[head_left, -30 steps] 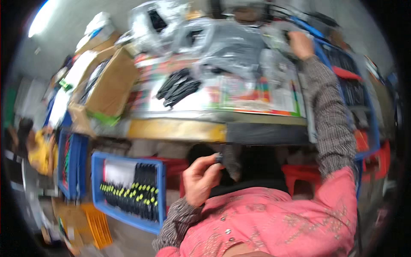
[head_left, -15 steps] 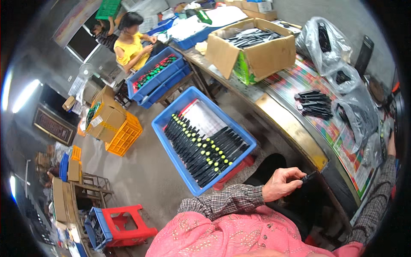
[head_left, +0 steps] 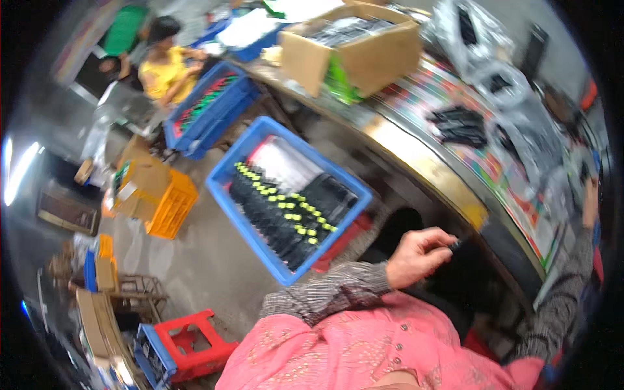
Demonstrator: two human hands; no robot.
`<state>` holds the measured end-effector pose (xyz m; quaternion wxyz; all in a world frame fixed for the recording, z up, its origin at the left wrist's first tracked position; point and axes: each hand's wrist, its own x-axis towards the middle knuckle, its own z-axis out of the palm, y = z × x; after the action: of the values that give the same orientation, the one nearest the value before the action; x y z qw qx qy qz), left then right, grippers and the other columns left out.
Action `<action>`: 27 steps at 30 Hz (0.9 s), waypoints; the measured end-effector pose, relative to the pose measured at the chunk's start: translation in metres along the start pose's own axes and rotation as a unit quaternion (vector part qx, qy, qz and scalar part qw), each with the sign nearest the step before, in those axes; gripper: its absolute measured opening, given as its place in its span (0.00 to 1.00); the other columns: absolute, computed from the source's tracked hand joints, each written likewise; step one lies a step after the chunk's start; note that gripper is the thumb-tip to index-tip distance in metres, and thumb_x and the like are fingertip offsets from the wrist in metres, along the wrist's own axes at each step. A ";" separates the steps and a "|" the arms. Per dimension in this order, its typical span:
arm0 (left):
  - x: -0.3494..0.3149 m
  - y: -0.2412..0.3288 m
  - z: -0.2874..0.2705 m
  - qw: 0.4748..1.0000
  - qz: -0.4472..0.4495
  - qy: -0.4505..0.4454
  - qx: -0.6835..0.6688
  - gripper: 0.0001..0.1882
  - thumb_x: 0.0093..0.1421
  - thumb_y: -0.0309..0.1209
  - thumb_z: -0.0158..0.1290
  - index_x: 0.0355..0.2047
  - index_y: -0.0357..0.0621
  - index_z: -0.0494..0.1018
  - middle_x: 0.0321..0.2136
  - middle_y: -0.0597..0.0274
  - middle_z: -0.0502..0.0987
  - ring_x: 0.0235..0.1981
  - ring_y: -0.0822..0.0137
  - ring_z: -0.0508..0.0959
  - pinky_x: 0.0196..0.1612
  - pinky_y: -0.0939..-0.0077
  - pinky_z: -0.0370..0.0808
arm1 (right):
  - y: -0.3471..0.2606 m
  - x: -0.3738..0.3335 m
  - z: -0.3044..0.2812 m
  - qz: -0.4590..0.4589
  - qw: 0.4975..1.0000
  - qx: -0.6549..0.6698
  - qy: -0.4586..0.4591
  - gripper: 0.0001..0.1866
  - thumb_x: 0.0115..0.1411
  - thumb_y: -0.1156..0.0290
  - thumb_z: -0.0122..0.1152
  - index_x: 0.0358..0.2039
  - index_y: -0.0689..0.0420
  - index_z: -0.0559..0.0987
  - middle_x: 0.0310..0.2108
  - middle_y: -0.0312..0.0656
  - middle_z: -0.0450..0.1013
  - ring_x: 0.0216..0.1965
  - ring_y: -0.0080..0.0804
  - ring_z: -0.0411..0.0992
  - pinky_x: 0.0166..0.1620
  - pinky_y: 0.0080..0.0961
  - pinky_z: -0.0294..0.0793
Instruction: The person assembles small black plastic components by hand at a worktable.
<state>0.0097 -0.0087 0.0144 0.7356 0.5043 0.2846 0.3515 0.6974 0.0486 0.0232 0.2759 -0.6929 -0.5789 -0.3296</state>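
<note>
Beside the workbench [head_left: 422, 159], the left hand [head_left: 419, 258], nearly closed, pinches a small dark part [head_left: 455, 244]; leftward stands a blue crate [head_left: 237, 220]. Right hand [head_left: 590, 188]: closure indiscernible.

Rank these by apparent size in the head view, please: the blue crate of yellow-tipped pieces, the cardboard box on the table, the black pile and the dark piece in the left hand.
1. Blue crate
2. Cardboard box
3. Black pile
4. Dark piece in the left hand, full extent unclear
</note>
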 end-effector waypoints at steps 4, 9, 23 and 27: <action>-0.001 0.015 0.000 0.999 -0.038 0.015 -0.036 0.11 0.59 0.25 0.52 0.43 0.39 0.73 0.25 0.70 0.74 0.18 0.85 0.66 0.19 0.88 0.63 | -0.172 0.020 -0.086 0.174 0.978 0.112 -0.030 0.10 0.58 0.64 0.58 0.32 0.58 0.74 0.23 0.33 0.69 0.23 0.17 0.65 0.26 0.17 0.65; -0.006 0.017 -0.001 0.999 -0.025 0.032 -0.027 0.11 0.61 0.22 0.49 0.44 0.38 0.71 0.29 0.58 0.77 0.16 0.79 0.67 0.16 0.87 0.59 | -0.325 -0.008 -0.137 0.234 0.870 0.429 -0.064 0.06 0.57 0.73 0.60 0.35 0.58 0.76 0.25 0.32 0.73 0.21 0.15 0.71 0.21 0.12 0.66; -0.014 0.012 0.011 0.994 -0.034 0.007 -0.103 0.11 0.62 0.24 0.48 0.45 0.41 0.69 0.38 0.50 0.77 0.17 0.77 0.68 0.15 0.89 0.60 | -0.468 -0.110 -0.194 0.378 0.589 0.651 -0.294 0.04 0.57 0.79 0.56 0.34 0.64 0.73 0.25 0.38 0.74 0.19 0.17 0.71 0.21 0.12 0.70; -0.017 0.008 0.011 0.988 -0.050 -0.006 -0.144 0.11 0.62 0.22 0.48 0.46 0.39 0.69 0.39 0.53 0.76 0.18 0.78 0.69 0.15 0.90 0.61 | -0.480 -0.120 -0.192 0.378 0.594 0.645 -0.297 0.04 0.57 0.80 0.56 0.34 0.64 0.73 0.25 0.38 0.73 0.19 0.17 0.71 0.21 0.12 0.71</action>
<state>0.0061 -0.0258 0.0269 0.8188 0.3806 0.2513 0.3486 0.1853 -0.0877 0.0512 0.5631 -0.5508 -0.3767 0.4874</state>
